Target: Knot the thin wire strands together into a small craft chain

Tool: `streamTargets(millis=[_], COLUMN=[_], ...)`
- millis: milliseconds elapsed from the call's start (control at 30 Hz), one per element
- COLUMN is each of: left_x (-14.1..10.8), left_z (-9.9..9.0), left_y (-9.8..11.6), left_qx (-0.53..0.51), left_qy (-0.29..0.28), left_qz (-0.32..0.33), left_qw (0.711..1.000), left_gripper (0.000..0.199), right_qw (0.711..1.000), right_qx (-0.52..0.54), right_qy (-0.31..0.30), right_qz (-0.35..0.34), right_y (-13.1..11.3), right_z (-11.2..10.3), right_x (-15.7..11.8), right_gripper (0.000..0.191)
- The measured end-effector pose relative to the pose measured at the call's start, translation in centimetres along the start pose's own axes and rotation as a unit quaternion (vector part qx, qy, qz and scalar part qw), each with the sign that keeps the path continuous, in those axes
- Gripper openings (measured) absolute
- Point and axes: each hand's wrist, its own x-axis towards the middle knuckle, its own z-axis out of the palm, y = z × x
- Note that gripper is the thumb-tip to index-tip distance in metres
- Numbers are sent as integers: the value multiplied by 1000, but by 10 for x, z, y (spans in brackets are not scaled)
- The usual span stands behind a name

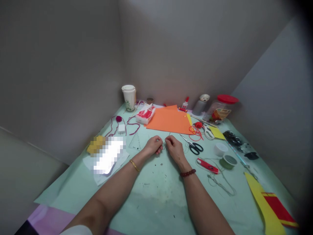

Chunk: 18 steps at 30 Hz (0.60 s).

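My left hand [154, 146] and my right hand [174, 148] meet low over the mint-green mat [156, 192], fingertips nearly touching. Between them they pinch a small pale strip [164, 145], partly hidden by the fingers, so its exact form cannot be told. Black-handled scissors [194, 147] lie open just right of my right hand. An orange paper sheet [168, 120] lies beyond both hands. A gold bangle [134, 165] circles my left wrist, and red beads [188, 173] circle my right.
Around the mat lie red cord [195, 133], white-handled scissors [208, 132], a tissue packet [145, 115], a paper cup [128, 97], a red-lidded jar [221, 108], a green spool [228, 161], a red knife [207, 165] and yellow-red paper [269, 205]. Grey walls close the back and sides.
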Motion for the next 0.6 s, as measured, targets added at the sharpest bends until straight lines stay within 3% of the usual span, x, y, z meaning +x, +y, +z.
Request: streamTargets(millis=[67,133,167,233,333,467,600], left_x=[0,0,0,-2,-5,-6,-5], left_z=[-1,-1,-1,-1,0,-1,-5], left_y=[-1,-3,-3,-4,-4,-3,-3], left_qx=[-4,-8,-10,-14,-12,-9,-18], left_qy=[8,8,8,7,4,1,0], left_qz=[0,2,6,18,34,31,32], left_qw=[1000,1000,1000,1000,999,999,999], left_gripper=[3,5,7,10,12,9,11], right_qw=[998,991,987,965,910,840,808], right_qx=[-7,6,33,128,272,407,466], right_qy=[67,112,100,13,-62,-64,-34], right_qz=[14,73,122,230,306,352,360], right_y=[-4,-11,-15,-25,-37,-41,-38], right_z=[-3,-5,-5,-2,6,17,22], right_x=[-5,-14,-19,-28,-32,-24,-20], right_gripper=[19,18,18,22,17,19,20])
